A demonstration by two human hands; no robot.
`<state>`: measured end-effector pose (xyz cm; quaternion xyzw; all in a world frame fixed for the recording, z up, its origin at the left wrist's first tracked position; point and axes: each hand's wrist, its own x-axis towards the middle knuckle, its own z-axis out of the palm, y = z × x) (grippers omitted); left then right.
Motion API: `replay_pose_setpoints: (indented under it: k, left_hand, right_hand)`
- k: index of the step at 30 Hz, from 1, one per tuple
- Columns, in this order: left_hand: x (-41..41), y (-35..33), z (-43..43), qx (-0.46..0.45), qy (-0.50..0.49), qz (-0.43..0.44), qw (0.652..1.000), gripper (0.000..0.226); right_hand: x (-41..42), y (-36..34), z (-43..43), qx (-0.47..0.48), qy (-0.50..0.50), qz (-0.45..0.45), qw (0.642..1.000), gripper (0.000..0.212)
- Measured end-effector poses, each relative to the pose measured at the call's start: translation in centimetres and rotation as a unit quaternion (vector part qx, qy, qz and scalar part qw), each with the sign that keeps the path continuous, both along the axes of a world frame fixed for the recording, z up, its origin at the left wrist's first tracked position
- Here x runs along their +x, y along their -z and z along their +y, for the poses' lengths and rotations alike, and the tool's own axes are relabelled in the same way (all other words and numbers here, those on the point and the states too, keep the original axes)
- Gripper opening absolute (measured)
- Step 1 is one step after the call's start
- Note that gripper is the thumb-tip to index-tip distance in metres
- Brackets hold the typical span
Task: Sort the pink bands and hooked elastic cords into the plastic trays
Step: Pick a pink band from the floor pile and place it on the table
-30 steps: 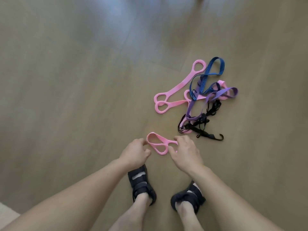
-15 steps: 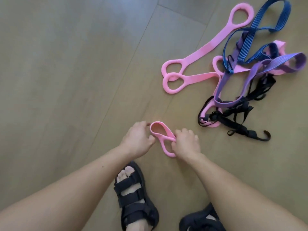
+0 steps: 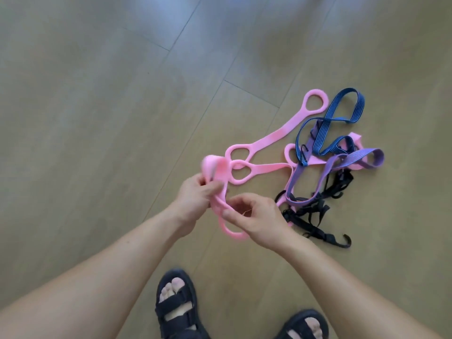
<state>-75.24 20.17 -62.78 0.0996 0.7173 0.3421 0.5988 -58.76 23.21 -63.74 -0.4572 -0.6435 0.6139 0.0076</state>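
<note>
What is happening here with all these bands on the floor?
A person stands over a wooden floor and holds one pink rubber band with ring-shaped ends in both hands. The left hand grips its upper part and the right hand pinches it lower down. A heap lies on the floor to the right: more pink ring-ended bands, a blue elastic cord, a purple elastic cord and black hooked straps. No plastic tray is in view.
</note>
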Motion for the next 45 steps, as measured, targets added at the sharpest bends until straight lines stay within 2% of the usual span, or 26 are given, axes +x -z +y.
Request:
replay_pose_setpoints:
  k: [2, 4, 7, 10, 13, 15, 17, 20, 22, 26, 27, 29, 31, 35, 38, 42, 45]
  left_hand:
    - [-0.7, 0.6, 0.5, 0.005, -0.032, 0.024, 0.999, 0.012]
    - [-1.3, 1.9, 0.4, 0.001, -0.032, 0.048, 0.998, 0.012]
    - [-1.9, 4.2, -0.3, -0.015, -0.014, 0.069, 0.997, 0.015]
    - [-1.9, 6.0, -0.7, -0.016, -0.026, 0.056, 0.998, 0.023]
    - [-1.7, 6.2, -0.5, -0.016, -0.030, 0.032, 0.999, 0.024]
    - [-1.1, 5.0, 0.0, -0.024, -0.005, 0.019, 1.000, 0.030]
    - [-0.4, 2.8, 0.5, -0.035, 0.023, 0.012, 0.999, 0.031]
    - [0.8, -1.8, 1.8, -0.018, 0.039, 0.004, 0.999, 0.016]
    - [1.7, -6.0, 2.9, -0.009, 0.053, 0.039, 0.998, 0.018]
    - [3.6, -16.9, 5.4, 0.032, 0.080, 0.081, 0.993, 0.017]
    - [4.2, -20.0, 6.0, 0.036, 0.097, 0.092, 0.990, 0.020]
    - [5.4, -26.4, 7.3, 0.056, 0.121, 0.103, 0.986, 0.024]
    - [6.9, -32.9, 8.7, 0.077, 0.140, 0.103, 0.982, 0.026]
    - [10.2, -44.9, 10.3, 0.116, 0.170, 0.103, 0.973, 0.016]
    - [12.1, -52.7, 10.4, 0.138, 0.171, 0.080, 0.972, 0.025]
    - [14.2, -60.2, 9.4, 0.166, 0.189, 0.056, 0.966, 0.012]
    - [15.8, -64.1, 8.5, 0.197, 0.211, 0.038, 0.957, 0.012]
  right_hand:
    - [-0.1, 1.5, 1.3, 0.027, 0.017, -0.031, 0.999, 0.031]
    - [-0.2, 4.4, 3.3, 0.109, 0.014, -0.106, 0.988, 0.036]
    - [-0.2, 9.2, 6.8, 0.232, -0.067, -0.294, 0.925, 0.044]
    - [0.4, 13.3, 9.1, 0.273, -0.123, -0.396, 0.868, 0.055]
    - [1.3, 14.8, 9.1, 0.296, -0.182, -0.470, 0.811, 0.037]
    - [2.1, 14.2, 8.3, 0.276, -0.205, -0.486, 0.804, 0.027]
    - [2.6, 12.2, 7.4, 0.238, -0.144, -0.438, 0.855, 0.021]
    - [2.8, 5.9, 6.5, 0.148, 0.015, -0.283, 0.947, 0.017]
    - [3.2, -0.1, 6.4, 0.074, 0.098, -0.181, 0.976, 0.019]
    - [5.1, -14.5, 7.5, 0.048, 0.172, -0.113, 0.977, 0.035]
    - [5.7, -18.3, 7.9, 0.033, 0.198, -0.095, 0.975, 0.036]
    - [7.1, -25.9, 8.8, -0.026, 0.229, -0.021, 0.973, 0.024]
    - [8.7, -33.2, 9.4, -0.059, 0.195, 0.042, 0.978, 0.025]
    - [11.4, -45.6, 9.5, 0.003, 0.202, 0.084, 0.976, 0.021]
    - [13.3, -52.9, 8.9, 0.036, 0.240, 0.109, 0.964, 0.016]
    - [16.0, -60.5, 7.5, 0.077, 0.311, 0.142, 0.936, 0.016]
    - [17.6, -65.3, 5.9, 0.092, 0.362, 0.147, 0.916, 0.011]
